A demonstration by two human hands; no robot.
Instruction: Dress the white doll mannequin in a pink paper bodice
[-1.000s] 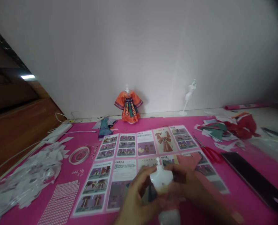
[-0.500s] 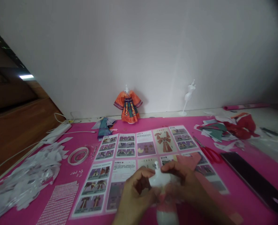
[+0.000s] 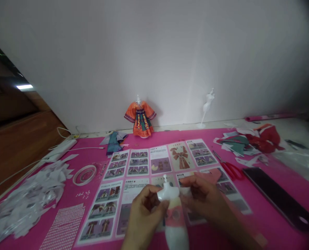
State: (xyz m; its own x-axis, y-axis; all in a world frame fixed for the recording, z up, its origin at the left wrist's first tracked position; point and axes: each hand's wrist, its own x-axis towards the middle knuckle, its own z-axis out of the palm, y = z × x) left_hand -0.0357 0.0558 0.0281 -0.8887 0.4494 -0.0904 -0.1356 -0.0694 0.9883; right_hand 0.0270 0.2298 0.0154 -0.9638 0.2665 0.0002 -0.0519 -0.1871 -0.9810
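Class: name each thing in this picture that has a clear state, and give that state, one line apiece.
Held dress form: in the left hand, partly covered in cream and pink
Robed dress form: standing, clothed
White dress form: standing, bare
Red-handled scissors: lying down, blades unclear
Instruction sheet: spread open, partly covered
Tape roll: lying flat
Fabric scraps: heaped

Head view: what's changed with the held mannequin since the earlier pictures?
The white mannequin has shifted left. The right grip has moved from its front toward its side, uncovering more of the pink band on its torso. The left grip still holds it; nothing was visibly let go. The printed sheet and orange-dressed figure stayed put.
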